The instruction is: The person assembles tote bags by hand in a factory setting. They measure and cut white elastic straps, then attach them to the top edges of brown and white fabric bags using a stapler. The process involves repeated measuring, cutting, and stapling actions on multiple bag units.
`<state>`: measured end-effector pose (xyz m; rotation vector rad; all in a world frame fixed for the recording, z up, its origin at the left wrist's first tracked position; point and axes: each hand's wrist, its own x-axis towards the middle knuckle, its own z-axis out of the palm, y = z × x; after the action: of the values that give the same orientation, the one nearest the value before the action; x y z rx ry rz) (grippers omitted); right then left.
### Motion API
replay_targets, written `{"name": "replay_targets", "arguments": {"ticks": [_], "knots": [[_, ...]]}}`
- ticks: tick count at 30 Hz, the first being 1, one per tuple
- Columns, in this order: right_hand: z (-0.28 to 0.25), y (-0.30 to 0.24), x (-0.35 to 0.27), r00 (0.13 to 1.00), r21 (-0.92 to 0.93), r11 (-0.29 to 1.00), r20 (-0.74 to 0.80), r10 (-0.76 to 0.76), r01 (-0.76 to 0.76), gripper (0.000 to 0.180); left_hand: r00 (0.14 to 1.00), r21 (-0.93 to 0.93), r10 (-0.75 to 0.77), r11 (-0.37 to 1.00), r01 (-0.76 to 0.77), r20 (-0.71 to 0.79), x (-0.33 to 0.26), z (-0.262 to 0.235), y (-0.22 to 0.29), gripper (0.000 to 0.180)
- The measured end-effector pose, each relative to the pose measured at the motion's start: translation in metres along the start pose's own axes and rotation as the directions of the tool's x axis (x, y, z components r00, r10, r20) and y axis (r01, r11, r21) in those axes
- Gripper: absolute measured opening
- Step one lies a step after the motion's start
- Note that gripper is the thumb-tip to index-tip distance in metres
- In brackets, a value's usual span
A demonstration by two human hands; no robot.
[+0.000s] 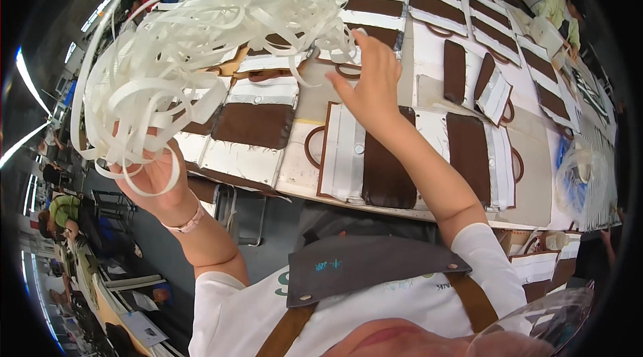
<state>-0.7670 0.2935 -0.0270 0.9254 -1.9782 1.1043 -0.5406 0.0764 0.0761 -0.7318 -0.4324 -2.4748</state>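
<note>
Holding tangled white strips above the left side of the table, the left hand curls among their loops; the right hand, thumb and fingers parted, is just beside the strips' right edge.

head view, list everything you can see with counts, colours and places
Strap tangle: one, white, upper left
Sewn panels: several, overlapping, brown and white, across the table
Table: one, whitish, centre to right
Loose strip: one, dark brown, upper right of centre
Plastic bag: one, clear, right
Co-workers: at least two, green and yellow-green tops, left and upper right
Apron: one, dark grey, bottom centre
Shirt: one, white, bottom
Wristband: one, pink, left wrist
Left hand: one, bare, under strap loops
Right hand: one, bare, open, at the tangle's right edge
</note>
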Motion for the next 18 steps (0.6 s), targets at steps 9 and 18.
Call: {"name": "replay_targets", "arguments": {"ticks": [9, 18], "knots": [[0.001, 0.018, 0.019, 0.991, 0.390, 0.915, 0.123, 0.053, -0.098, 0.019, 0.986, -0.016, -0.147, 0.989, 0.148, 0.073, 0.003, 0.012, -0.023, 0.049], [-0.037, 0.017, 0.043, 0.593, 0.610, 0.058, 0.738, 0.323, -0.791, 0.009, 0.999, 0.414, 0.042, 0.909, -0.045, 0.017, 0.035, -0.026, -0.023, 0.074]]}}
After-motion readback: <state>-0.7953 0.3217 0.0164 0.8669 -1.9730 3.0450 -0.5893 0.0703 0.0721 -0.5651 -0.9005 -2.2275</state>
